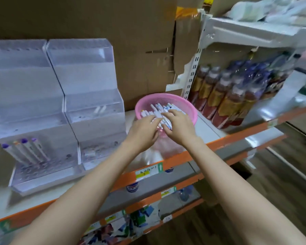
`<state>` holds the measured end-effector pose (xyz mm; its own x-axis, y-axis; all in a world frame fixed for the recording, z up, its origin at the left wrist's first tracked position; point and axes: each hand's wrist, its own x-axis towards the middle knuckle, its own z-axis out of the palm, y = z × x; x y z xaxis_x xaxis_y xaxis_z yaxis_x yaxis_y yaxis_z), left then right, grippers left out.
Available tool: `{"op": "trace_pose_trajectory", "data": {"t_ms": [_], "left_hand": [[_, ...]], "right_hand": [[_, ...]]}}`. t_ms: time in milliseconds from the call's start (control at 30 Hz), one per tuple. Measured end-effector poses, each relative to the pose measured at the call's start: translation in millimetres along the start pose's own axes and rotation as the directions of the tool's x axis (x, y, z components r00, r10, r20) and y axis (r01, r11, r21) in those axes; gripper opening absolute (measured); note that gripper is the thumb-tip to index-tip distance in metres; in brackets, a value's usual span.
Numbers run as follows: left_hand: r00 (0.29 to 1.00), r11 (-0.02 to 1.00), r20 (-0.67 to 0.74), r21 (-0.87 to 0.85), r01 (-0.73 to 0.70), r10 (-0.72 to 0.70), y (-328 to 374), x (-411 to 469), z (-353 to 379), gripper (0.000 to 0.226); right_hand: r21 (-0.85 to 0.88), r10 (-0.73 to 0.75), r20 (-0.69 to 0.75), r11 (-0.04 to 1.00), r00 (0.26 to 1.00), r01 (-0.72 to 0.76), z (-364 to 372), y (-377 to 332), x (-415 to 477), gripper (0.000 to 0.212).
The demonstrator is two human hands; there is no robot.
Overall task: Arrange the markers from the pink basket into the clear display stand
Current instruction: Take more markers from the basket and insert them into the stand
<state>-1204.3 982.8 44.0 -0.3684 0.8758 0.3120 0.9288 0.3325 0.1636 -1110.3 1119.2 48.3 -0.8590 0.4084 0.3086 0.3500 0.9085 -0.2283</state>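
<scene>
Describer: Two bare forearms reach up from the lower edge. The left hand [143, 131] and right hand [179, 126] sit close together, side by side, over the near rim of a pink basket [191, 106] heaped with white markers [157, 110].

Reader: Are the hands holding any?

Describer: Left fingers lie stretched out on the markers. Right fingers spread over them, thumb tucked below; whether it grips, I cannot tell.

Reader: What surface is this?

Describer: A pale shop shelf [207, 131] with an orange front edge [184, 156] carrying a yellow price label [145, 173]. The basket stands mid-shelf. To its left, a little apart, stand two clear display stands [88, 96], tiered. The left one's lowest tier holds four leaning capped markers [27, 151], caps purple and orange.

Reader: And around?

Describer: Brown cardboard [113, 23] backs the shelf. Shrink-wrapped bottles [228, 92] stand right of the basket. Lower shelves and a wood-look floor [272, 174] show below.
</scene>
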Motion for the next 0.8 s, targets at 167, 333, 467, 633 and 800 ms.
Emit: {"op": "trace_pose_trajectory", "data": {"t_ms": [167, 333, 467, 633, 800], "left_hand": [[0.985, 0.990, 0.104, 0.055, 0.131, -0.136, 5.8, 50.5, 23.3, 0.037], [0.908, 0.939, 0.241, 0.121, 0.323, -0.343, 3.7, 86.2, 33.0, 0.030], [0.895, 0.913, 0.177, 0.080, 0.401, -0.408, 2.0, 100.3, 37.2, 0.025], [0.843, 0.839, 0.143, -0.100, 0.534, -0.519, -2.1, 107.5, 44.0, 0.020], [0.800, 0.760, 0.137, -0.253, 0.599, -0.584, -2.2, 110.4, 42.1, 0.026]], "right_hand": [[-0.071, 0.077, 0.130, 0.995, 0.989, -0.069, 2.1, 40.4, 26.6, 0.042], [-0.103, 0.124, 0.261, 0.990, 0.957, -0.101, 12.9, 59.9, 56.1, 0.031], [-0.095, 0.076, 0.250, 0.994, 0.965, -0.053, 23.9, 64.1, 73.7, 0.016], [-0.022, 0.107, 0.247, 0.994, 0.963, -0.105, 30.5, 66.8, 85.7, 0.018], [0.126, 0.136, 0.242, 0.977, 0.961, -0.170, 33.3, 64.1, 88.9, 0.042]]}}
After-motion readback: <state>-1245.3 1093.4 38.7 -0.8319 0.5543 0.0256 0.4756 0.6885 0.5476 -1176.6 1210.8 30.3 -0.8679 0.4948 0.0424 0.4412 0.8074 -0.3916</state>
